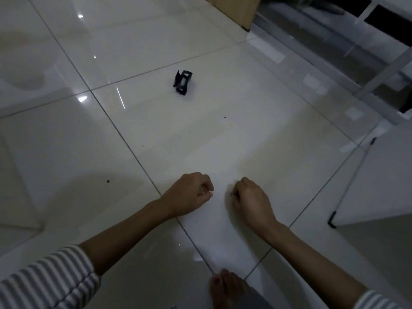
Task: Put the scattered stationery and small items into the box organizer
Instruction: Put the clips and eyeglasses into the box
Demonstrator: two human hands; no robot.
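Head view, dim light, glossy white tiled floor (pixel 93 139).

Nearest: a bare foot (pixel 225 288) on the tiles at the bottom edge. Striped sleeves at both lower corners, pushed up the forearms: left sleeve (pixel 44 279), right sleeve (pixel 376 301).

Both hands are low over the floor, side by side but apart.
- Left hand (pixel 189 195): fingers curled in, thumb tip against the forefinger. A faint glint at the knuckles. Cannot tell whether anything is held.
- Right hand (pixel 252 198): fingers curled into a loose fist. A small metal piece (pixel 231 194) is pinched at the fingertips and sticks out toward the left hand. It is too small to identify.

Mid-floor, well beyond the hands: a black claw clip (pixel 182 82) lies alone on a tile, near a grout line, touching nothing else. A few dark specks are scattered on the tiles between it and the hands.

Right side: a white panel (pixel 379 175) with a thin metal edge.

Far: the corner of a cardboard box (pixel 234 12) stands on the floor at the top edge. Only its outer walls show, so its contents cannot be told. Beside it, to the right, a white frame (pixel 379 70) with dark panes behind.
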